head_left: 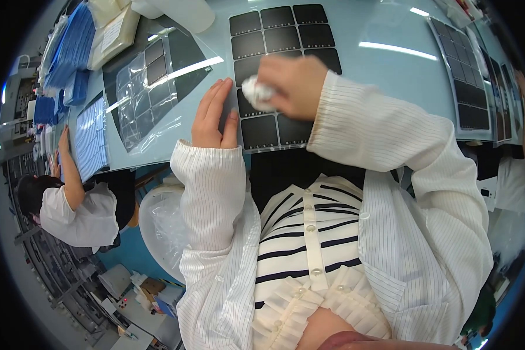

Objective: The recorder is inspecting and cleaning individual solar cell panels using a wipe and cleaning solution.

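A sheet of dark, rounded rectangular panels (282, 38) in a grid lies flat on the pale blue table (385, 29) in front of me. My right hand (297, 84) is closed around a crumpled white wipe (255, 93), which sits over the sheet's left-hand panels. The hand and sleeve cover part of the sheet. My left hand (212, 119) rests beside the sheet's left edge with its fingers stretched out and thumb apart, and nothing is in it.
To the left lie a clear plastic sheet with pockets (146, 96), stacked blue packets (73, 44) and a gridded panel (91, 137). More dark panel sheets (461, 73) lie at the right. A co-worker (79, 213) is at the left, near a white bin (151, 213) holding clear plastic.
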Available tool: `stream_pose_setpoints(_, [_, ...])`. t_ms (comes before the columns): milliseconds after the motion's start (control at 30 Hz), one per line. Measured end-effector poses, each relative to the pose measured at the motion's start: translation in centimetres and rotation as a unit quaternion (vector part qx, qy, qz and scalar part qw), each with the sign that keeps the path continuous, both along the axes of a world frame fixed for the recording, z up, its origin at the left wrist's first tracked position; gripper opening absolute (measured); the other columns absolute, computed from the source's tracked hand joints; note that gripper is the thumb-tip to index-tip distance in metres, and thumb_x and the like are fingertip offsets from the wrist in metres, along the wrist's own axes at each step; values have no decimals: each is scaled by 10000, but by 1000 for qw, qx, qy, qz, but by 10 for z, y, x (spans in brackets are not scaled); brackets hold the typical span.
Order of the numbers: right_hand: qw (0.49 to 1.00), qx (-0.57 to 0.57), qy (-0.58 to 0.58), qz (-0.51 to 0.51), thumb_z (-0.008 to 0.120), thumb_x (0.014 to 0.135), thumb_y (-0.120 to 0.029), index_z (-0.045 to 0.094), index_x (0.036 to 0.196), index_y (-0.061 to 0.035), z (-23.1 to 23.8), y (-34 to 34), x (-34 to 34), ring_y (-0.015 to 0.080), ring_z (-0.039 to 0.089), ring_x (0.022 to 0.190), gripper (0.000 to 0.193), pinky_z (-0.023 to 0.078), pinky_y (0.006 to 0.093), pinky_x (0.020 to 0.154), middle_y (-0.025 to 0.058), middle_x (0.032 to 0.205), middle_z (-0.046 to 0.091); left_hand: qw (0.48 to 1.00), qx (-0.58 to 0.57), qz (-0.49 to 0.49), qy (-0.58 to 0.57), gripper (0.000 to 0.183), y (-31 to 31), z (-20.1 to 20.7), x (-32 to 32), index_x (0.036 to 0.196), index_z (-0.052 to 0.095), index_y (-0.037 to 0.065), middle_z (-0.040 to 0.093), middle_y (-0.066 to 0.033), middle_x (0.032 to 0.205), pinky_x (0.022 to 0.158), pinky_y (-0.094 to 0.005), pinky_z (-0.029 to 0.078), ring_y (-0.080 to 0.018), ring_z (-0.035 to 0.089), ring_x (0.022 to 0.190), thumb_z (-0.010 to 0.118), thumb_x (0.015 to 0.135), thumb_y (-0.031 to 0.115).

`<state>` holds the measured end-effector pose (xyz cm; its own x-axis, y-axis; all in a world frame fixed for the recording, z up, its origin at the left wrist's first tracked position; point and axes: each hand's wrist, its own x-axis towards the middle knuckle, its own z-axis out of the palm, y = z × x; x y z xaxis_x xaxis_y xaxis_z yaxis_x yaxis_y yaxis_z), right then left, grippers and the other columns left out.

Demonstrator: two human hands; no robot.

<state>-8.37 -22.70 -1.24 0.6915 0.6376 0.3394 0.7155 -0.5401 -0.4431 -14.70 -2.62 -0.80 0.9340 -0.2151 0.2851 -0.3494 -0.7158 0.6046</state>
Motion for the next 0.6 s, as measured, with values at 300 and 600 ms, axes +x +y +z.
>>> stream_pose_setpoints(300, [999,32,-4,-18,651,699,-160,547,885,-85,-4,3,-5,303,593,765,226,490,393,636,79,884,547,999,-39,8,14,406,5,1,-3,1238,476,33,498,-164,1247,990,-364,361,-308,457,1185,488,833,5])
stream_pose_setpoints(600, [1000,7,-6,-8,657,687,-110,554,843,-78,-13,12,-25,286,599,699,190,506,385,591,90,814,534,960,-271,49,60,383,16,-11,-5,1221,492,17,539,-147,1198,994,-366,362,-272,488,1152,468,839,6])
